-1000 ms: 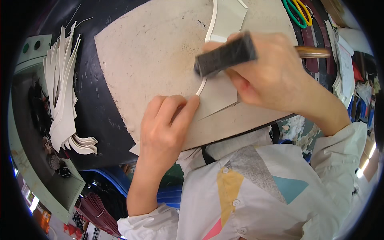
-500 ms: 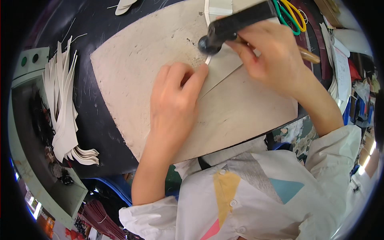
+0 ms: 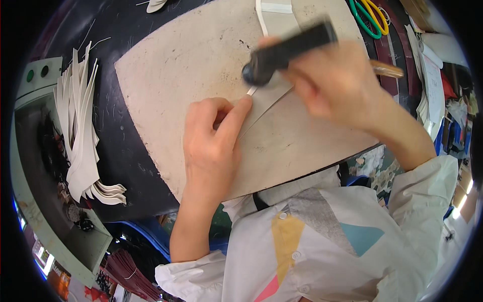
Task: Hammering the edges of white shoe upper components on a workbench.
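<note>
My right hand [image 3: 334, 83] is closed around a hammer [image 3: 292, 53] with a black head and a wooden handle, blurred by motion. The hammer's rounded face is just over the white folded edge of a thin cream leather-like piece [image 3: 274, 96]. This piece runs from the board's far edge down toward my left hand [image 3: 212, 146]. My left thumb and bent fingers pinch its folded edge close below the hammer. The left fingertips are partly hidden, and the hammer and right hand cover the middle of the piece.
A worn beige board [image 3: 166, 95] lies under the work on a black table [image 3: 118, 126]. Cream strips [image 3: 80, 131] are bunched at the left beside a grey metal box [image 3: 45, 85]. Green-handled [image 3: 365, 20] and yellow-handled [image 3: 381, 20] tools lie at the far right, near dark red strips [image 3: 386, 85].
My left hand has slid nearer to me along the folded edge. The hammer and right hand have shifted slightly left and nearer too, and the cream piece has moved a little.
</note>
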{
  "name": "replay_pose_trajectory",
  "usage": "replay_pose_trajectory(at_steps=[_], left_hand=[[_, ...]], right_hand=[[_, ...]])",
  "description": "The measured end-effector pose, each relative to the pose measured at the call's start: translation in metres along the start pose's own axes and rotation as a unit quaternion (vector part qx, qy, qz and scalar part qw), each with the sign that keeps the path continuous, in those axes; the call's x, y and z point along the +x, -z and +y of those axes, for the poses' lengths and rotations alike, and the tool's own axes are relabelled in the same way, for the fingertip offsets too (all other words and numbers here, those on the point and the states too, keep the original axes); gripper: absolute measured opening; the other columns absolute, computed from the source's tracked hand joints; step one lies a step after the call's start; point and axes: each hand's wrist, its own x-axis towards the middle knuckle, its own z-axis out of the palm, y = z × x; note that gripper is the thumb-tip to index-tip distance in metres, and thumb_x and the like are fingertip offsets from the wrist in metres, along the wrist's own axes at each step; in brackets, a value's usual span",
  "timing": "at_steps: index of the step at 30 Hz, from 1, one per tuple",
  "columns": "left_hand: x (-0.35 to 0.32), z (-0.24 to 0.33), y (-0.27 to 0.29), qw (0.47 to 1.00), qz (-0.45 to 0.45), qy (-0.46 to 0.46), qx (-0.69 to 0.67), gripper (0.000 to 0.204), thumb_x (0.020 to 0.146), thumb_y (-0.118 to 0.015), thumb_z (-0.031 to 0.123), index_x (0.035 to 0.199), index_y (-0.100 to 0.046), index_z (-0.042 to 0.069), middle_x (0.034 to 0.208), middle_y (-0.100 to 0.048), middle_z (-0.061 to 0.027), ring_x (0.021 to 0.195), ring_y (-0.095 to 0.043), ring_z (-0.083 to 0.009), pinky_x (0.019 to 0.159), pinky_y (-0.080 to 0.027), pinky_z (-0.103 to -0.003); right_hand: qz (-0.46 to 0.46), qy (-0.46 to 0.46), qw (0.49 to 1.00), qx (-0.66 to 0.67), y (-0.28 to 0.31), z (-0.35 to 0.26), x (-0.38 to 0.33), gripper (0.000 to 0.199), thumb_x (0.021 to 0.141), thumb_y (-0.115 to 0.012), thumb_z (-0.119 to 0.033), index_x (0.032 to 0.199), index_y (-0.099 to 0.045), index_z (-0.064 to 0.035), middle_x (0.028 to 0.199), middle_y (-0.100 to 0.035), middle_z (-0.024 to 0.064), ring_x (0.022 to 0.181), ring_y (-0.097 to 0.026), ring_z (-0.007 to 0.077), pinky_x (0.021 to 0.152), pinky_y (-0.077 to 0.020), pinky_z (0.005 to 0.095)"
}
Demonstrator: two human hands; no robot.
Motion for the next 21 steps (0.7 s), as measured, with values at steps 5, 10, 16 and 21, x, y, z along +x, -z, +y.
replay_pose_trajectory(at_steps=[5,10,16,21], left_hand=[[-0.014,-0.003,0.0,1.0,0.009,0.022,0.0,0.043,0.066,-0.064,-0.012,0.106,-0.073,0.002,0.089,-0.057,-0.0096,0.08,-0.057,-0.0246,0.066,-0.049,-0.033],[-0.024,0.0,0.009,0.999,0.015,0.027,0.011,0.04,0.065,-0.065,-0.012,0.102,-0.072,0.002,0.088,-0.058,-0.0086,0.079,-0.057,-0.0246,0.066,-0.049,-0.033],[-0.03,0.0,0.012,0.999,0.023,0.034,0.017,0.038,0.066,-0.066,-0.012,0.101,-0.072,0.002,0.087,-0.058,-0.0081,0.077,-0.056,-0.0245,0.065,-0.048,-0.033],[-0.038,0.002,0.015,0.998,0.03,0.06,-0.011,0.032,0.07,-0.069,-0.01,0.1,-0.072,0.002,0.086,-0.058,-0.0079,0.076,-0.056,-0.0242,0.064,-0.048,-0.033]], right_hand=[[-0.044,-0.021,0.997,0.052,0.005,-0.023,0.002,0.049,0.065,-0.069,0.01,0.113,-0.072,-0.0037,0.087,-0.069,0.0095,0.068,-0.065,0.0262,0.058,-0.052,0.0357],[-0.04,-0.015,0.999,0.027,0.004,-0.018,0.011,0.052,0.063,-0.07,0.011,0.113,-0.073,-0.0036,0.084,-0.068,0.01,0.065,-0.064,0.0267,0.057,-0.0516,0.0366],[-0.055,0.028,0.998,-0.032,-0.002,-0.021,0.012,0.046,0.068,-0.071,0.004,0.114,-0.071,0.0009,0.085,-0.07,0.012,0.066,-0.065,0.0256,0.056,-0.0505,0.0342],[-0.095,0.005,0.992,0.078,0.002,-0.04,0.009,0.05,0.066,-0.072,-0.001,0.116,-0.072,-0.0041,0.092,-0.071,0.012,0.068,-0.065,0.0277,0.061,-0.0513,0.0366]])
